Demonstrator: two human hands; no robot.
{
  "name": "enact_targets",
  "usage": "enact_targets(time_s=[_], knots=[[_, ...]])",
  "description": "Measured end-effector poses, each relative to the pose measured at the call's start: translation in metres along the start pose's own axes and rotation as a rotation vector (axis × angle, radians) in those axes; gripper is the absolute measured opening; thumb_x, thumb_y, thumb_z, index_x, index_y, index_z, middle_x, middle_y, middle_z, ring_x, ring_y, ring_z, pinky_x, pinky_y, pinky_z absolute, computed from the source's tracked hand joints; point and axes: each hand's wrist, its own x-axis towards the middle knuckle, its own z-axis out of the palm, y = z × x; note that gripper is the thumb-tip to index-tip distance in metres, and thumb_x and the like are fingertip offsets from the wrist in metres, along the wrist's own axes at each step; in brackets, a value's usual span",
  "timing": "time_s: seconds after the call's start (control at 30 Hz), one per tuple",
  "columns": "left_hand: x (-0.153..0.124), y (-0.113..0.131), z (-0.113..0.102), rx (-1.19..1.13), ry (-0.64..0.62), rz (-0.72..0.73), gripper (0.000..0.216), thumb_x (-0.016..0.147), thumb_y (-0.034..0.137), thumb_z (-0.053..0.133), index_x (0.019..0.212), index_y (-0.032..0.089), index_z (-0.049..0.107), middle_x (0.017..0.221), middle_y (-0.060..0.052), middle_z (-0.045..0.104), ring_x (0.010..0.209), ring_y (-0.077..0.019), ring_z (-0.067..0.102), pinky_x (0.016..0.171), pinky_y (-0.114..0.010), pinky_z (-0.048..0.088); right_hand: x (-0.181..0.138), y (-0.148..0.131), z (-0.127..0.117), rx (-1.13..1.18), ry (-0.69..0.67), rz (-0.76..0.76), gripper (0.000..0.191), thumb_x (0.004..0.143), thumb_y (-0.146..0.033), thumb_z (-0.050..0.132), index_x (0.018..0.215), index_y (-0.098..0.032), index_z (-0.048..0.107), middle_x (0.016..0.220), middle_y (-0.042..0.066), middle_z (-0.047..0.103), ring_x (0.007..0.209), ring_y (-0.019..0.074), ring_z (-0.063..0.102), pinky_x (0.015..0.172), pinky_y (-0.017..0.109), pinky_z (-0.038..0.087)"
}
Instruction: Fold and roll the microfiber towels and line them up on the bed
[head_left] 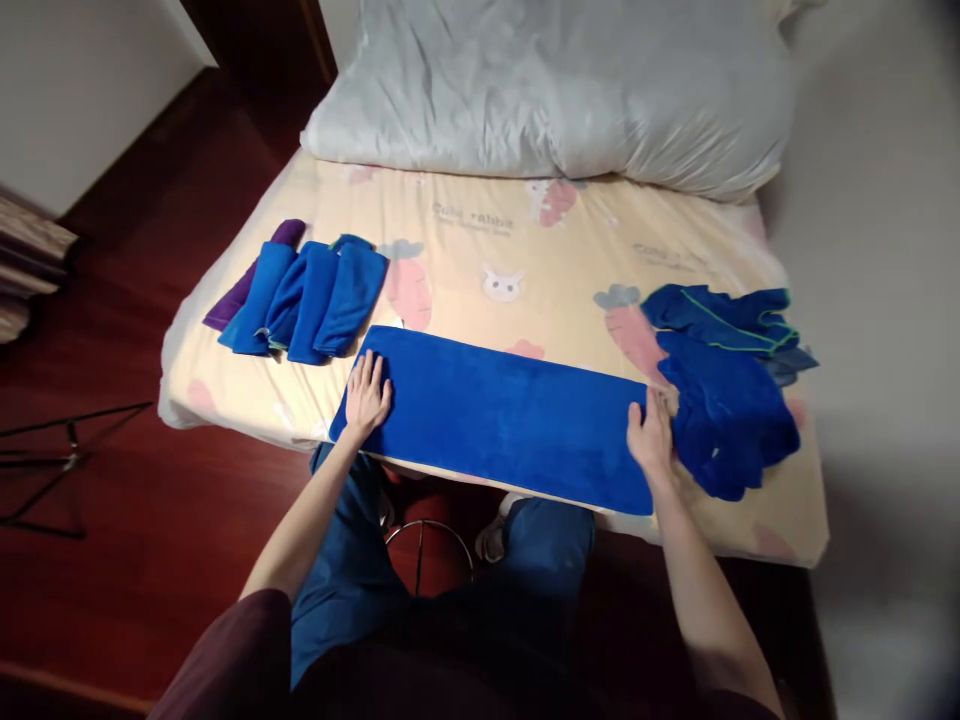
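A long blue towel (pixel 502 415) lies folded into a strip along the near edge of a mattress (pixel 480 260) with a cream carrot-and-rabbit sheet. My left hand (pixel 367 395) rests flat on the towel's left end, fingers spread. At the strip's right end my right hand (pixel 651 440) has its fingers curled at the edge of the cloth. A row of folded blue towels (pixel 307 300) lies to the left, overlapping a purple one (pixel 251 285). A loose heap of blue towels (pixel 724 385) sits just right of my right hand.
A large white pillow (pixel 555 90) lies across the far end of the mattress. Dark red wooden floor surrounds the bed, with a thin metal stand (pixel 52 460) at the left. My knees in blue trousers and a stool ring (pixel 427 545) are below the mattress edge.
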Motion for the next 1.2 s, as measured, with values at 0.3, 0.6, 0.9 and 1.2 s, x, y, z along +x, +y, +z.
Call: enact_targets(time_s=[0.3, 0.6, 0.9, 1.2], knots=[[0.027, -0.031, -0.009, -0.013, -0.198, 0.226, 0.068, 0.102, 0.049, 0.029, 0.158, 0.011, 0.038, 0.169, -0.012, 0.026, 0.159, -0.0258, 0.017, 0.130, -0.048, 0.013, -0.025, -0.020, 0.018, -0.158, -0.183, -0.149, 0.065, 0.105, -0.048, 0.025, 0.161, -0.016, 0.032, 0.170, 0.013, 0.023, 0.159, 0.0276, 0.019, 0.127, 0.058, 0.019], [0.087, -0.037, 0.028, -0.135, -0.215, 0.154, 0.078, 0.100, 0.059, 0.039, 0.162, 0.014, 0.026, 0.172, -0.011, 0.017, 0.160, -0.0271, 0.009, 0.130, -0.051, 0.009, 0.021, 0.006, 0.022, -0.183, -0.151, -0.034, 0.063, 0.108, -0.045, 0.028, 0.161, -0.011, 0.029, 0.169, 0.018, 0.024, 0.158, 0.0264, 0.017, 0.126, 0.057, 0.017], [0.060, -0.021, -0.003, -0.061, -0.294, 0.233, 0.077, 0.105, 0.057, 0.031, 0.161, 0.004, 0.023, 0.172, -0.016, 0.007, 0.160, -0.0319, -0.002, 0.129, -0.055, 0.003, 0.012, 0.003, 0.002, -0.191, -0.258, -0.033, 0.065, 0.108, -0.040, 0.024, 0.164, -0.009, 0.012, 0.172, 0.017, 0.007, 0.160, 0.0275, 0.007, 0.127, 0.060, 0.013], [-0.048, -0.055, -0.034, -0.036, -0.378, 0.198, 0.069, 0.100, 0.049, 0.031, 0.161, 0.015, 0.032, 0.170, -0.010, 0.025, 0.158, -0.0285, 0.018, 0.130, -0.050, 0.010, -0.130, 0.029, -0.019, -0.156, -0.176, -0.027, 0.063, 0.104, -0.037, 0.026, 0.162, -0.012, 0.026, 0.170, 0.016, 0.023, 0.158, 0.0287, 0.019, 0.127, 0.058, 0.019]])
